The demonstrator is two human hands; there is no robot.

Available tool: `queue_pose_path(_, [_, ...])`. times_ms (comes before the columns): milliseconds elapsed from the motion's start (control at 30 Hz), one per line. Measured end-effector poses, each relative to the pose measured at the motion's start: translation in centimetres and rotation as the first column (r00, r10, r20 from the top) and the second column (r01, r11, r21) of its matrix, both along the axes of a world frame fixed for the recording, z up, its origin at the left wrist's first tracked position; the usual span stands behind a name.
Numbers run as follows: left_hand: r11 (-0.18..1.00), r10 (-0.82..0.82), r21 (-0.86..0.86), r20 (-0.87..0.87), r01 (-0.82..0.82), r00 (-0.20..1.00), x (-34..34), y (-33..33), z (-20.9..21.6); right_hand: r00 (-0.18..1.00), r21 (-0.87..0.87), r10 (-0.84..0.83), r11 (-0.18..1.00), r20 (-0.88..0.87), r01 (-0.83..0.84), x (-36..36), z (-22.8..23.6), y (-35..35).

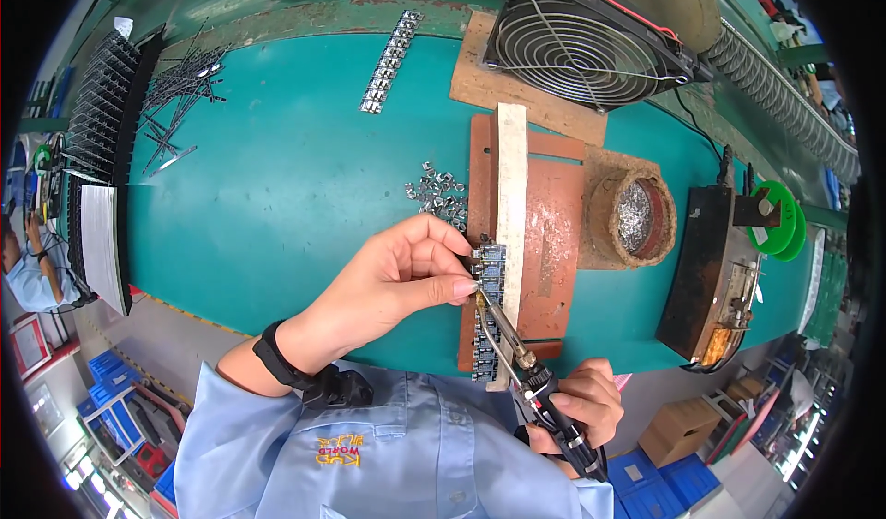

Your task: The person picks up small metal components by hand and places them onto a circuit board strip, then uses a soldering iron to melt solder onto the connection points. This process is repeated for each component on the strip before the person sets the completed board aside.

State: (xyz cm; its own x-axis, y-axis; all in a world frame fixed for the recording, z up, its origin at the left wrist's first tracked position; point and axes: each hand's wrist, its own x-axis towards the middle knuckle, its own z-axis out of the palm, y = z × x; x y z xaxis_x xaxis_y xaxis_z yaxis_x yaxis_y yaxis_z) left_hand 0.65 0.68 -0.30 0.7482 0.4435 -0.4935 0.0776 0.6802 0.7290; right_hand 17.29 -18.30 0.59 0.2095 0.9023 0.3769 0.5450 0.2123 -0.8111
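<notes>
One strip of small circuit boards (490, 268) by the near edge of the desk (277, 131), set lengthwise along the left side of a pale bar (511, 178), over a brown plate (552, 242). Left hand (406, 274) to the left of it, thumb and forefinger pressed together at its edge; anything pinched between the tips too small and too covered to tell for sure. Right hand (589, 406) wrapped around the black handle of a soldering iron (544, 391), slanted over the bar, tip just beside the left thumb. Partly hiding the strip: iron and left fingertips.

Just beyond the left hand, a loose heap of small metal pieces (438, 190), close against the plate. Farther off, another strip of boards (390, 62), flat on the desk. At far left, a scatter of thin dark sticks (180, 95) beside a tightly packed black rack (97, 104). Beyond the plate, a large black fan (581, 44) on a wooden board (471, 74), crowding the far side. To the right, a round brown pot (604, 213) with silvery scraps (634, 214) inside, then a dark box-shaped unit (697, 274) with a green reel (784, 228) beside it.
</notes>
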Motion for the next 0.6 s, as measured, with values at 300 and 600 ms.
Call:
queue_pose_path(300, [1.000,-0.017,-0.009,0.026,0.018,1.000,-0.13,0.07,-0.06,0.991,0.080,-0.123,0.989,-0.048,0.127,-0.07,-0.65,-0.73])
queue_pose_path(600, [1.000,-0.018,-0.012,0.026,0.018,0.999,-0.07,0.07,-0.02,0.998,-0.015,-0.012,1.000,-0.061,0.011,0.10,-0.31,-0.19])
